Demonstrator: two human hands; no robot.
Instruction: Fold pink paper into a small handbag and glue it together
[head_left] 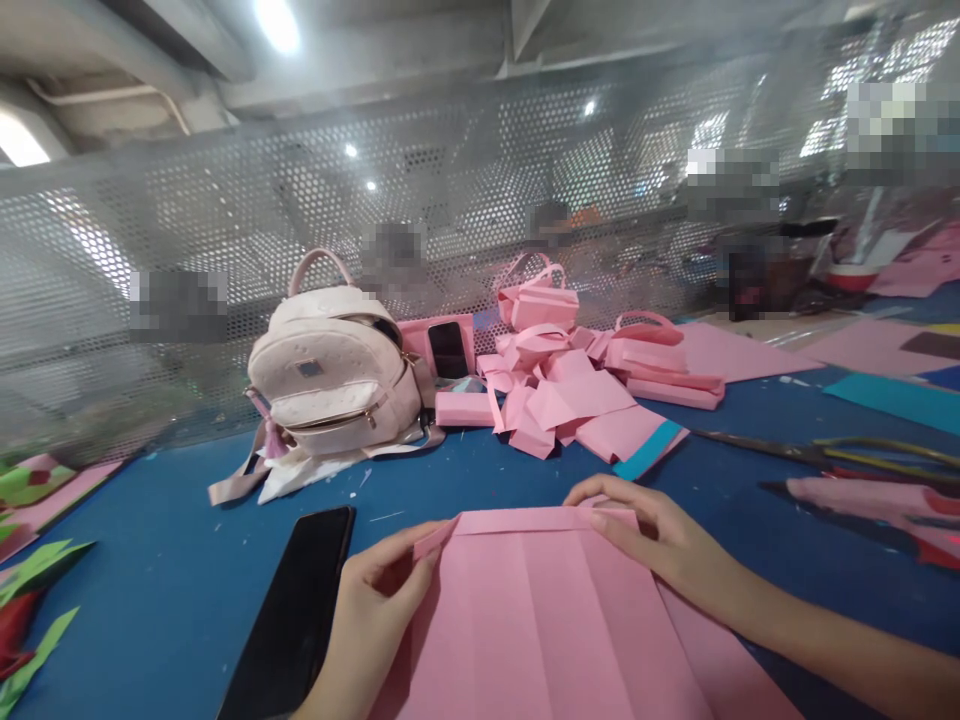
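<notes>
- Pink paper sheet (525,610): located at the front centre of the table (172,580), between the two hands. Several lengthwise creases run down its face; a narrow strip is folded over along the far edge.
- Left hand (382,590): pinching the left end of the folded strip between thumb and fingers. That end stands at an angle to the rest of the strip.
- Right hand (652,530): pinching the far right corner, thumb on the near face, fingers behind the edge.
- Second pink sheet (739,655): partly visible below the right forearm, at the right side of the creased one.
- Large black phone (289,600): lying flat just beside the left hand, screen dark.
- Pale backpack (337,370): upright at the far side of the table, pink tassel (274,440) hanging at its left.
- Smaller phone (448,350): propped up right of the backpack.
- Pink paper pile (577,400): beyond the right hand; folded pieces, some with looped handles.
- Scissors (855,455) and pink tool with a dark tip (847,493): at right, near each other.
- Green cut pieces (45,570): left edge.
- Perforated screen (465,200): standing behind the table; figures beyond it blurred.
</notes>
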